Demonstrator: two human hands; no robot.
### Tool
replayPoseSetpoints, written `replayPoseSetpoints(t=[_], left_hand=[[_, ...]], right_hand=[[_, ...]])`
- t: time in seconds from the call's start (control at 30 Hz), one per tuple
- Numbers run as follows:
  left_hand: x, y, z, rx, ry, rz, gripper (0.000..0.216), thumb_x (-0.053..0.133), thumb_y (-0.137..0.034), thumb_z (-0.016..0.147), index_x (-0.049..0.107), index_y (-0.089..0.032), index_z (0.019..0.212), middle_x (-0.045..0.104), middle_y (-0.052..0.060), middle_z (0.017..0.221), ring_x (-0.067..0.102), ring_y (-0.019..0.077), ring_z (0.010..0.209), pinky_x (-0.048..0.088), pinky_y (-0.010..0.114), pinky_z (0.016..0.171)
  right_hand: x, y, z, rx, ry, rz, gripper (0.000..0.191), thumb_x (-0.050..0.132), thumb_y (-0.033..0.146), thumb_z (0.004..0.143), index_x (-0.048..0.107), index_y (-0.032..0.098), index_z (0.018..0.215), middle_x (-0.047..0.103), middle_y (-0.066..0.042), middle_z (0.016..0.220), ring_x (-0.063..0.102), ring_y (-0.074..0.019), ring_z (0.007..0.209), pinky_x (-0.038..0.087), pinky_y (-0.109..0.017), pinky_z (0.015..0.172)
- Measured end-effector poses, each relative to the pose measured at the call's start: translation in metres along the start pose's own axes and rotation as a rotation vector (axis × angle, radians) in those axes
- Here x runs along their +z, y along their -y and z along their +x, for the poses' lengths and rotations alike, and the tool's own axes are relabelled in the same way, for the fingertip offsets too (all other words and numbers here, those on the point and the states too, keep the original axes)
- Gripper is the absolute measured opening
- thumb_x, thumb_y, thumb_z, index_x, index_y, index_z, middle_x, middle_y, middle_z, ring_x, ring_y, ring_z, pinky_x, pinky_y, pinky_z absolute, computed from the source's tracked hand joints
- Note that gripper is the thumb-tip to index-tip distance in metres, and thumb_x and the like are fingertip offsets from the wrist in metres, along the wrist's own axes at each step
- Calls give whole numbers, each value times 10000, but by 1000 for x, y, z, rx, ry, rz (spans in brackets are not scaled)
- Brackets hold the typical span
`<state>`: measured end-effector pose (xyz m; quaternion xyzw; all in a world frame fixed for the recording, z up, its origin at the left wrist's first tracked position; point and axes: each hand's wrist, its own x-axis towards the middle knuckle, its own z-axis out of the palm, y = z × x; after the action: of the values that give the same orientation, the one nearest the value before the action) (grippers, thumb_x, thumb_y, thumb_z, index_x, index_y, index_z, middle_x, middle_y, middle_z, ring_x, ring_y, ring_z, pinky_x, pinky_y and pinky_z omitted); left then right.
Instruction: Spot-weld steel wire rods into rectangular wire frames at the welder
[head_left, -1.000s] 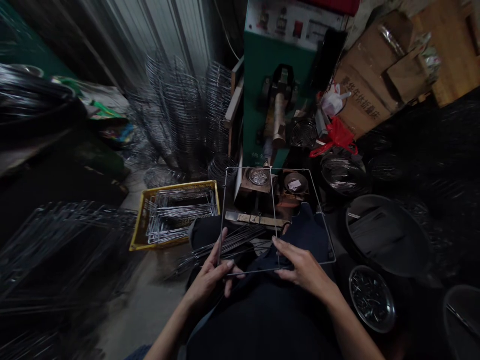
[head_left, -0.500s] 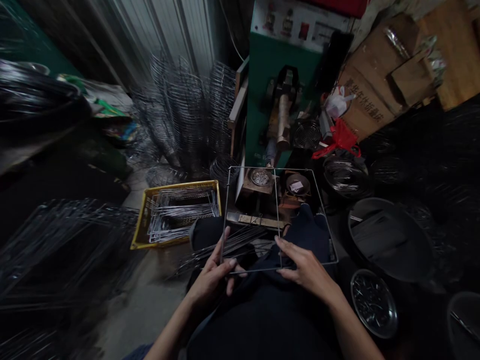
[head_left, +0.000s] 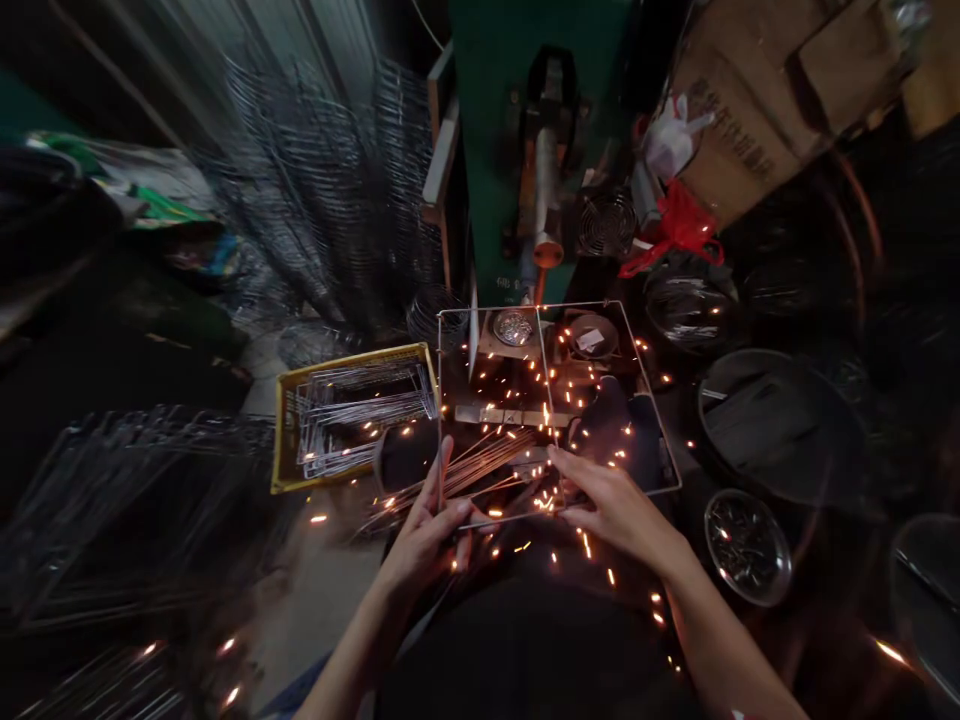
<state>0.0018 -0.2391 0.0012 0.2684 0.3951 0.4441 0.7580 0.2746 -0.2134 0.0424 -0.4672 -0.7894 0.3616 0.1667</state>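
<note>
fingers (head_left: 433, 492) of the left hand (head_left: 421, 548) are pinching the near left corner of a wire frame (head_left: 546, 380): the index finger is stretched up along the left side wire, and the thumb lies over the near wire. the right hand (head_left: 619, 512) keeps its thumb and index finger somewhat apart, with the middle wire of the frame between them, close to the near side; its other fingers are hidden, so how they are bent one cannot tell. the frame is held in the air above the lap, between the person and a green machine (head_left: 487, 140). its far side is just below the metal cylinder (head_left: 547, 190) of this machine; whether they touch is not clear. many orange sparks (head_left: 546, 412) are scattered inside the frame, around both hands and over the dark clothes.

under the frame, loose wires (head_left: 469, 465) lie in a slanted bundle near the knees. to the left stands a yellow crate (head_left: 278, 440), which contains more wire frames (head_left: 364, 405). beyond the frame there is a small dish (head_left: 514, 328) with shiny bits. to the right are a large dark basin (head_left: 780, 430) and, nearer, a shiny bowl (head_left: 746, 545) with small metal pieces. a red plastic bag (head_left: 684, 228) lies beside a cardboard box (head_left: 731, 130).
</note>
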Motion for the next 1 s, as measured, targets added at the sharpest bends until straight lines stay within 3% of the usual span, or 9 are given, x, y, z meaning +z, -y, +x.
replayPoseSetpoints(t=[0.3, 0.43, 0.67, 0.87, 1.0], left_hand=[[-15, -10, 15, 44, 133, 24, 1010, 633, -239, 877, -154, -285, 1508, 741, 68, 751, 570, 118, 375, 410, 175, 378], [-16, -12, 19, 8, 96, 74, 1024, 635, -281, 881, -181, -299, 1497, 739, 61, 746, 566, 118, 360, 411, 174, 368], [-19, -10, 33, -39, 103, 214, 878, 557, -429, 916, -29, -239, 1541, 717, 61, 692, 608, 151, 420, 459, 211, 428], [-15, -39, 21, -11, 86, 357, 763, 479, -441, 949, 91, -150, 1538, 692, 56, 626, 568, 137, 383, 424, 201, 414], [-7, -53, 18, 24, 30, 423, 709, 453, -424, 960, 125, -129, 1515, 682, 37, 619, 564, 141, 354, 408, 204, 387]], right_hand=[[-3, 9, 12, -42, 13, -4, 884, 764, 160, 755, 302, 325, 1491, 474, -44, 1448, 476, -247, 1305, 399, -420, 1099], [3, 3, 17, -33, 34, 36, 929, 749, 120, 754, 250, 344, 1505, 454, -41, 1465, 515, -232, 1272, 448, -386, 1058], [6, -2, 16, -12, 69, 0, 936, 730, 120, 774, 208, 341, 1519, 420, -36, 1490, 480, -237, 1303, 446, -367, 1058], [-12, 21, 21, -74, 158, -8, 971, 719, 161, 794, 116, 322, 1538, 358, -44, 1524, 451, -249, 1325, 418, -363, 1074], [-12, 22, 26, -43, 119, -88, 923, 634, 147, 848, 50, 309, 1544, 452, -56, 1470, 521, -243, 1265, 457, -362, 1024]])
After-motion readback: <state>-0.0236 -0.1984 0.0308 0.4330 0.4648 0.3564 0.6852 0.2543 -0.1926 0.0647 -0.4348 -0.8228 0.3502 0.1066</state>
